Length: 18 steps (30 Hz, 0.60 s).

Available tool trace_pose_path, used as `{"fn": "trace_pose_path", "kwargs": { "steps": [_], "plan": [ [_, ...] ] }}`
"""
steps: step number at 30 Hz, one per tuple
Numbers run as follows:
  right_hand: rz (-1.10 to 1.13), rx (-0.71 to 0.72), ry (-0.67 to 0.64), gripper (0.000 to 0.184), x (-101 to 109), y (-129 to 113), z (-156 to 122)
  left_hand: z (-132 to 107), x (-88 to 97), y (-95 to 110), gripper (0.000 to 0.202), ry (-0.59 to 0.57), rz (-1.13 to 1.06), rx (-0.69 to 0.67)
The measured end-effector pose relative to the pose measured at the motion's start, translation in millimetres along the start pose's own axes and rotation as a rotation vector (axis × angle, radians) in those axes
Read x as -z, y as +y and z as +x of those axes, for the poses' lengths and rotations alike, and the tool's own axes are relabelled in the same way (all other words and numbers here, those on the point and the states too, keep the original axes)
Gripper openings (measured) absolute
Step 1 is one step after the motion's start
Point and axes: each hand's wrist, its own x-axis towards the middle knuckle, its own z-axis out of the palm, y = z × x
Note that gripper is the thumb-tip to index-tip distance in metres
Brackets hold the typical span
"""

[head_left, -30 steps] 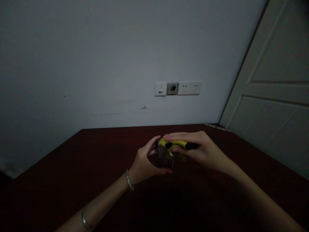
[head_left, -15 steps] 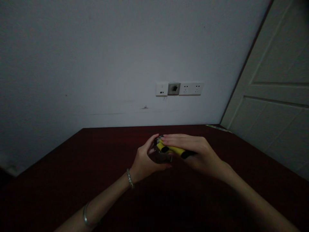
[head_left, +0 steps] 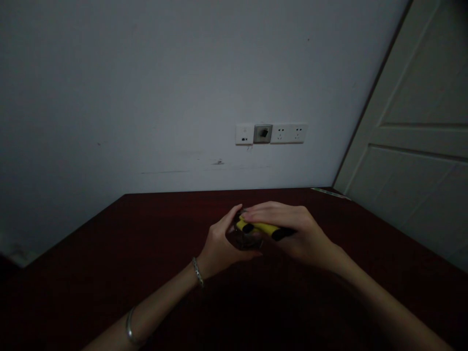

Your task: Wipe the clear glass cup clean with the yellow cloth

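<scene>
My left hand point(head_left: 220, 241) curves round a clear, dark-looking round vessel, perhaps a glass point(head_left: 243, 241), with the thumb and fingers on opposite sides of it. My right hand point(head_left: 288, 219) is closed on a yellow-and-black object point(head_left: 266, 227). Two yellow parts with black ends show under its fingers; its exact kind is hard to make out in the dim light. The yellow-and-black object lies over the top of the glass, and my right fingertips reach that rim too. The right hand covers part of both things.
Both hands are above a dark red table point(head_left: 175, 209). Behind it rises a pale wall with a row of sockets and a switch point(head_left: 270, 133). A panelled door point(head_left: 413, 161) stands at the right. A thin strip point(head_left: 331, 193) lies at the table's far right corner.
My right hand has shifted very slightly to the left with the yellow-and-black object. The left hand stays round the glass, nearly in the same place.
</scene>
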Motion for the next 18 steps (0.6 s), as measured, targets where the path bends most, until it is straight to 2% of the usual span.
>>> {"fn": "trace_pose_path", "kwargs": {
  "steps": [3, 6, 13, 15, 18],
  "plan": [
    [0.02, 0.028, -0.077, 0.047, 0.6, -5.1, 1.0, -0.2, 0.7, 2.0, 0.097, 0.001, 0.031, 0.017],
    [0.0, 0.008, -0.049, 0.046, -0.1, -5.3, 2.2, -0.9, 1.2, 2.9, 0.097, 0.011, 0.033, -0.011],
    [-0.052, -0.233, 0.008, 0.028, -0.9, 7.1, 1.8, -2.9, -0.4, 1.9, 0.097, -0.027, 0.03, -0.068],
    [-0.076, -0.21, 0.026, 0.031, -2.6, 8.2, 0.7, -2.4, -0.8, 1.3, 0.098, -0.006, 0.034, -0.061],
    [-0.108, -0.075, 0.013, 0.045, -5.2, 3.1, -0.5, -1.0, -1.1, 0.5, 0.096, 0.009, 0.045, -0.04]
  ]
}}
